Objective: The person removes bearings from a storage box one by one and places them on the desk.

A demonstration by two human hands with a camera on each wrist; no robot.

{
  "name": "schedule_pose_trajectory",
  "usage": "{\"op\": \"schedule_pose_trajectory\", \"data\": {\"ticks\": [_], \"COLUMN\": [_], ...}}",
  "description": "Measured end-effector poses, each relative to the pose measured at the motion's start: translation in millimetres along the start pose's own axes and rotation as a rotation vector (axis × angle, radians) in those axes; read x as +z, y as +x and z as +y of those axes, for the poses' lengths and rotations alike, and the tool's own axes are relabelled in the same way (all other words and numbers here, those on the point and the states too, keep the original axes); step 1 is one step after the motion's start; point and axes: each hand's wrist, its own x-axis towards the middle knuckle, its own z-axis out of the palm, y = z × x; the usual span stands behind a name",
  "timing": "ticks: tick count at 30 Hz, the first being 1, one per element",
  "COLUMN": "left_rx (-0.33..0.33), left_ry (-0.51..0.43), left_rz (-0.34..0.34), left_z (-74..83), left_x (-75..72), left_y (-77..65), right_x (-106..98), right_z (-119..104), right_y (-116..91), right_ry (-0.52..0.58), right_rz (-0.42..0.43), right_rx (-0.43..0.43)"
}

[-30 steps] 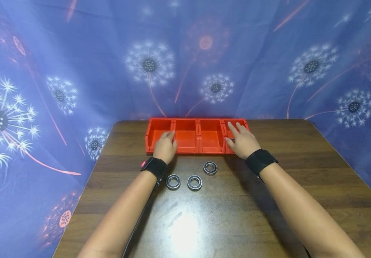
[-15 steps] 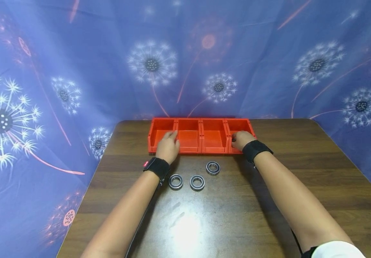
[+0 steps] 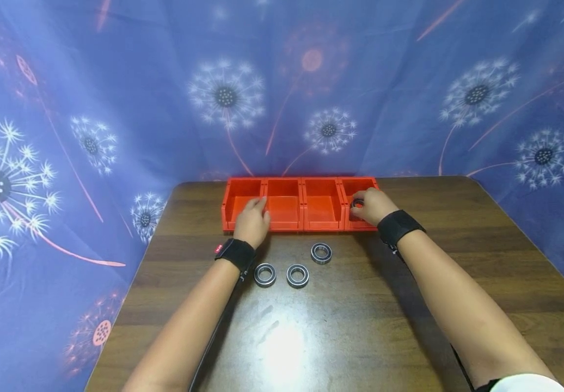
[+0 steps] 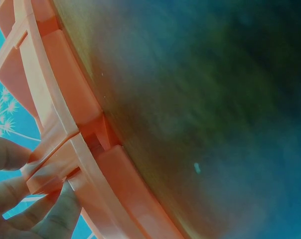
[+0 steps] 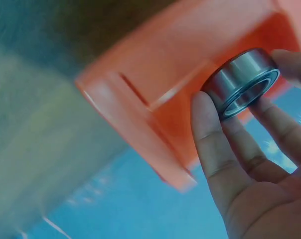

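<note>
My right hand [image 3: 376,207] pinches a ball bearing [image 5: 240,79] between thumb and fingers, over the rightmost red storage bin [image 5: 120,109]. In the right wrist view the bearing is tilted, its polished outer ring and dark bore showing. Several red bins [image 3: 284,223] stand side by side in a row. At the partition between the two leftmost ones, my left hand [image 3: 252,223] grips the bin walls [image 4: 56,164], thumb and fingers on either side. Three more bearings lie flat on the table in front: one left [image 3: 264,284], one centre [image 3: 298,285], one farther back [image 3: 321,261].
The wood-grain table [image 3: 360,326] carries a bright light reflection near its front. Behind the bins hangs a blue cloth [image 3: 282,81] with a dandelion print. A black strap [image 3: 399,226] sits on each wrist.
My right hand went from spread fingers over the rightmost bin to reaching in and pinching a bearing, now slightly raised. My left hand stays at the bins; the three table bearings lie still.
</note>
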Motion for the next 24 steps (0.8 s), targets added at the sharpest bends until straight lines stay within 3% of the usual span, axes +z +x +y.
{"op": "schedule_pose_trajectory", "data": {"ticks": [5, 8, 15, 20, 24], "left_rx": [0.000, -0.003, -0.004, 0.001, 0.003], "left_ry": [0.001, -0.006, 0.001, 0.015, 0.011], "left_rz": [0.009, 0.008, 0.015, 0.016, 0.014], "left_z": [-0.7, -1.6, -2.3, -1.9, -1.6], "left_x": [-0.7, 0.3, -1.0, -0.5, 1.2], "left_y": [0.8, 1.0, 3.0, 3.3, 1.8], "right_x": [-15, -13, 21, 44, 51], "right_z": [-18, -31, -39, -33, -31], "right_y": [-29, -50, -77, -84, -88], "right_ry": [-0.002, 0.013, -0.014, -0.046, -0.058], "right_rz": [0.053, 0.038, -0.031, -0.031, -0.019], "right_rx": [-0.107, -0.168, -0.262, -0.288, -0.303]}}
